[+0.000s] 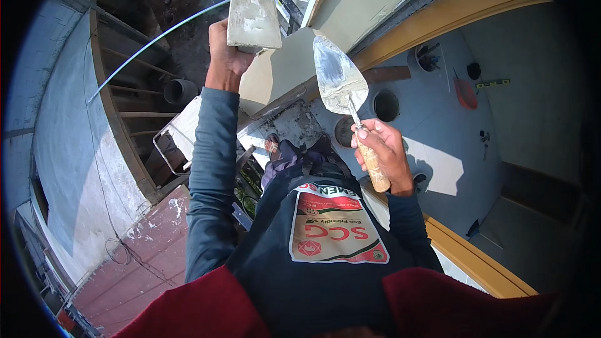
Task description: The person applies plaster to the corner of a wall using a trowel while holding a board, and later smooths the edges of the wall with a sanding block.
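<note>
Leftmost, a pale pipe [156,39] curved up toward the float [253,15], whose flat face showed grey smears. The left hand [226,56] gripped it from behind, the handle hidden. Next, well apart from it, came the trowel [340,75], blade tipped away and partly coated; the right hand [388,153] clasped its wooden handle. Farther right lay a bucket [397,106], a red pan [465,94] and a level [493,84].

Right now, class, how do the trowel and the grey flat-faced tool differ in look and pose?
The trowel has a rounded, tapering blade with a shiny patch; the grey flat-faced tool is four-sided and dull. The trowel is in the right hand, its handle showing; the grey flat-faced tool is in the left hand, its far side hidden. Both look smeared.
</note>
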